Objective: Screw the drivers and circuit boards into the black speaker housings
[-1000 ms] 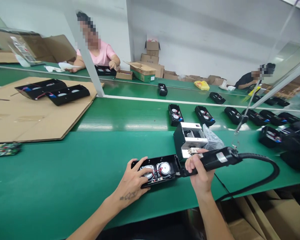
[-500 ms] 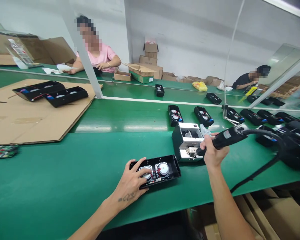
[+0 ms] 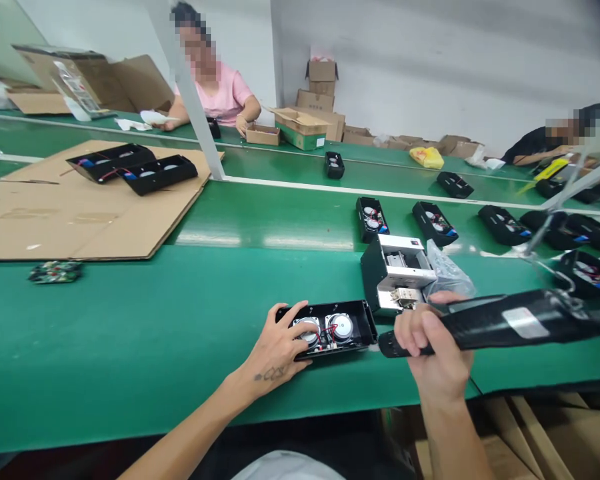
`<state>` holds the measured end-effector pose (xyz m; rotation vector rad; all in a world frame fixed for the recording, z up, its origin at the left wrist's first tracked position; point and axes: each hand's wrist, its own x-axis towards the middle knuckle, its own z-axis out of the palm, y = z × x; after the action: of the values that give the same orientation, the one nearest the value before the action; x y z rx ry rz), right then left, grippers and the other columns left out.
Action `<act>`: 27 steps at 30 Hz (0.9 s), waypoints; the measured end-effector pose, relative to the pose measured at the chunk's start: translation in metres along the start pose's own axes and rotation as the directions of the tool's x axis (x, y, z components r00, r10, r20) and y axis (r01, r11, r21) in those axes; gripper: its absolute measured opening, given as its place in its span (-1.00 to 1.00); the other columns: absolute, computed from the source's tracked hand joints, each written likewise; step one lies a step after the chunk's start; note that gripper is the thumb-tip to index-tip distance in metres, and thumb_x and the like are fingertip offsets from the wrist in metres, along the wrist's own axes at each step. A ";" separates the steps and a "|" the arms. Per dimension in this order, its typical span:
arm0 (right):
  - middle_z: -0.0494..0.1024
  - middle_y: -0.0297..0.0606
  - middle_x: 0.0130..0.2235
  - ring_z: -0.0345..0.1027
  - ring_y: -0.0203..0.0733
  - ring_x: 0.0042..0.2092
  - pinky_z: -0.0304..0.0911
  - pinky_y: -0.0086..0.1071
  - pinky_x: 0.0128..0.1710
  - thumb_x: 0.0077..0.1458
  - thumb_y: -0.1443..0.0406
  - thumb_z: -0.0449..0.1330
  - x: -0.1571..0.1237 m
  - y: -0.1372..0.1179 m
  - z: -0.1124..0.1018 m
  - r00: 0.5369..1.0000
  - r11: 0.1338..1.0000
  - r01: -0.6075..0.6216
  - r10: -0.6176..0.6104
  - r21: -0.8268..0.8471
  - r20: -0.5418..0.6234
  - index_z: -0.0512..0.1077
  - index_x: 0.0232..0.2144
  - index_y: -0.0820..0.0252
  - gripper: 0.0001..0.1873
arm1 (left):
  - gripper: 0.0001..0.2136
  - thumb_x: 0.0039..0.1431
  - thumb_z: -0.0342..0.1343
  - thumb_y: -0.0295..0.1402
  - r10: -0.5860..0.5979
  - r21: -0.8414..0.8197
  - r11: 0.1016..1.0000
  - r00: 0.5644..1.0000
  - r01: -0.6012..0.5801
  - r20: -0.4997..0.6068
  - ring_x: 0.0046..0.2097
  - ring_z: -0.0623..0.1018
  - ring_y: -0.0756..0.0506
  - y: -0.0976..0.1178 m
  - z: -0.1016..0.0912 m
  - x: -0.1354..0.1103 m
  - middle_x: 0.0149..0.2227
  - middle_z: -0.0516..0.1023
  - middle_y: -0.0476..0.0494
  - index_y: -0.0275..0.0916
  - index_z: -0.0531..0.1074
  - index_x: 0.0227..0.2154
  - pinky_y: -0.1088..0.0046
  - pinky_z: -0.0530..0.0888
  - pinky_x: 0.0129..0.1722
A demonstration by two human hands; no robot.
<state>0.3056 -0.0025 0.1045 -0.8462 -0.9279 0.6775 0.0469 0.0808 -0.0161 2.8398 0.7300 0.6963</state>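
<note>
My left hand (image 3: 283, 343) grips the left end of a black speaker housing (image 3: 365, 323) that lies open side up on the green bench. Two round speakers (image 3: 339, 328) with red wires sit inside it, the left one partly under my fingers. My right hand (image 3: 437, 340) is wrapped round a black electric screwdriver (image 3: 495, 327), held nearly level with its nose close to the housing's right end. The screwdriver's tip is hard to make out. Just behind stands a silver and black screw feeder (image 3: 400, 273), its front partly covered by my right hand.
Several speaker housings (image 3: 435, 223) stand along the conveyor at the right. Two more (image 3: 160, 175) lie on a cardboard sheet (image 3: 95, 220) at the left, near a circuit board bundle (image 3: 55, 272). A clear plastic bag (image 3: 447, 270) is beside the feeder. Two people sit across the line.
My right hand has drawn the screwdriver away from the feeder, toward me, its nose now by the housing. My left hand stays on the housing. The view has turned right.
</note>
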 end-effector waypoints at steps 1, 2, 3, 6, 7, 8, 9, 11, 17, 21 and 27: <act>0.25 -0.61 -0.57 0.09 -0.38 -0.66 0.14 -0.43 -0.63 0.33 0.27 0.31 -0.005 0.004 0.005 1.000 1.000 0.005 -0.005 0.010 0.019 0.41 -0.04 -0.03 -0.80 | -0.79 0.11 0.53 -0.18 -0.002 -0.001 1.000 1.000 0.002 0.004 0.43 0.37 -0.41 0.000 -0.001 0.000 0.06 0.71 -0.03 -0.11 0.63 -0.40 -0.11 0.12 0.36; 0.26 -0.61 -0.57 0.12 -0.37 -0.65 0.15 -0.43 -0.62 0.34 0.27 0.30 -0.008 0.008 0.009 0.999 1.000 0.003 -0.003 0.012 0.038 0.40 -0.03 -0.03 -0.80 | -0.79 0.11 0.52 -0.18 -0.004 -0.003 1.000 1.000 0.004 0.010 0.44 0.36 -0.41 0.001 -0.001 0.000 0.07 0.70 -0.03 -0.12 0.63 -0.39 -0.11 0.13 0.36; 0.27 -0.60 -0.56 0.15 -0.36 -0.64 0.16 -0.42 -0.62 0.35 0.28 0.29 -0.011 0.013 0.012 0.998 1.000 -0.006 0.006 0.007 0.055 0.39 -0.02 -0.03 -0.79 | -0.80 0.11 0.52 -0.19 -0.006 -0.005 1.000 1.000 0.006 0.014 0.44 0.36 -0.41 0.001 -0.001 0.000 0.07 0.70 -0.03 -0.12 0.63 -0.39 -0.11 0.13 0.36; 0.30 -0.60 -0.53 0.21 -0.36 -0.61 0.20 -0.42 -0.59 0.36 0.29 0.29 -0.013 0.027 0.015 0.996 1.000 -0.031 0.030 0.001 0.083 0.37 -0.02 -0.02 -0.78 | -0.81 0.11 0.53 -0.20 -0.007 -0.006 1.000 1.000 0.007 0.024 0.44 0.36 -0.42 0.001 -0.002 0.000 0.07 0.70 -0.04 -0.12 0.65 -0.37 -0.11 0.13 0.36; 0.31 -0.60 -0.53 0.22 -0.36 -0.61 0.20 -0.42 -0.59 0.36 0.30 0.29 -0.013 0.030 0.015 0.996 0.999 -0.035 0.035 0.006 0.087 0.37 -0.02 -0.02 -0.78 | -0.81 0.10 0.53 -0.20 -0.005 -0.007 1.000 1.000 0.005 0.021 0.43 0.37 -0.43 0.001 -0.002 0.000 0.07 0.70 -0.04 -0.12 0.65 -0.38 -0.12 0.13 0.36; 0.32 -0.60 -0.52 0.22 -0.37 -0.60 0.21 -0.43 -0.59 0.36 0.31 0.29 -0.012 0.032 0.015 0.995 0.999 -0.037 0.036 0.012 0.091 0.37 -0.02 -0.01 -0.78 | -0.80 0.09 0.54 -0.20 -0.003 -0.009 1.000 1.000 0.004 0.017 0.43 0.38 -0.44 0.001 -0.002 0.000 0.06 0.71 -0.04 -0.12 0.65 -0.38 -0.12 0.13 0.35; 0.32 -0.59 -0.52 0.22 -0.37 -0.60 0.21 -0.43 -0.58 0.36 0.32 0.29 -0.012 0.033 0.015 0.995 0.999 -0.036 0.034 0.018 0.097 0.38 -0.02 -0.01 -0.78 | -0.80 0.08 0.55 -0.20 -0.003 -0.010 1.000 1.000 0.004 0.014 0.43 0.38 -0.44 0.001 -0.002 0.000 0.06 0.71 -0.04 -0.13 0.65 -0.38 -0.13 0.13 0.35; 0.33 -0.59 -0.52 0.22 -0.38 -0.60 0.21 -0.44 -0.59 0.36 0.32 0.29 -0.011 0.035 0.016 0.994 0.999 -0.032 0.029 0.021 0.104 0.39 -0.02 0.00 -0.79 | -0.79 0.09 0.55 -0.20 -0.005 -0.014 1.000 1.000 0.005 0.011 0.42 0.39 -0.45 0.001 -0.002 0.000 0.06 0.71 -0.04 -0.13 0.64 -0.38 -0.13 0.13 0.35; 0.32 -0.60 -0.54 0.20 -0.39 -0.62 0.20 -0.45 -0.58 0.37 0.31 0.30 -0.010 0.039 0.019 0.992 0.999 -0.053 0.051 0.010 0.119 0.40 -0.04 0.02 -0.82 | -0.78 0.08 0.55 -0.22 0.000 -0.016 1.000 1.000 0.000 0.004 0.42 0.40 -0.46 0.001 -0.001 0.000 0.07 0.72 -0.02 -0.14 0.63 -0.39 -0.14 0.13 0.33; 0.34 -0.60 -0.53 0.21 -0.39 -0.63 0.22 -0.43 -0.57 0.34 0.28 0.34 -0.007 0.045 0.022 0.990 0.997 -0.072 0.073 -0.011 0.117 0.40 -0.04 0.03 -0.78 | -0.78 0.07 0.56 -0.23 0.005 -0.018 1.000 1.000 -0.005 0.004 0.42 0.39 -0.47 0.002 -0.001 0.001 0.07 0.72 -0.02 -0.15 0.63 -0.39 -0.14 0.12 0.32; 0.33 -0.63 -0.58 0.18 -0.41 -0.65 0.17 -0.47 -0.60 0.29 0.24 0.39 0.005 0.052 0.034 0.980 0.987 -0.153 0.158 -0.051 0.119 0.38 -0.11 0.05 -0.75 | -0.78 0.10 0.54 -0.25 -0.010 -0.045 0.999 1.000 0.010 0.007 0.42 0.39 -0.47 0.003 -0.002 0.000 0.08 0.72 0.00 -0.15 0.60 -0.41 -0.16 0.12 0.33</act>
<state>0.2706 0.0389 0.0738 -0.9291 -0.9959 0.8561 0.0470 0.0782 -0.0133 2.7944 0.7171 0.6923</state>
